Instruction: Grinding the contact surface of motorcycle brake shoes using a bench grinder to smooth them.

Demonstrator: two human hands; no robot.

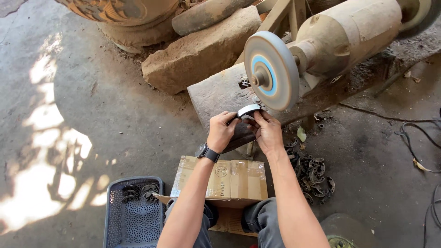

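both hands are gripping one curved metal piece [248,110], a short arc-shaped part with a pale, shiny outer face. the left hand [222,132] is clenching around its left end, with a dark wristwatch [206,152] sitting on that wrist. the right hand [268,132] is pinching the part's right end between thumb and fingers. the piece is sitting between the two hands, just above them, and right under the lower rim of a grey grinding wheel [270,70] with a blue ring round its hub; whether the two are touching is hard to tell. the wheel is sitting on the shaft of a dusty motor [349,36] that is stretching away to the upper right of the hands. the motor is resting on a worn wooden surface [216,94] just beyond the hands. below the hands, a cardboard box [234,180] is lying across the person's knees. to the lower right of the right hand, a heap of dark curved metal parts [314,177] is lying on the concrete floor. to the lower left of the left hand, a blue plastic basket [133,213] is holding a few more such parts.
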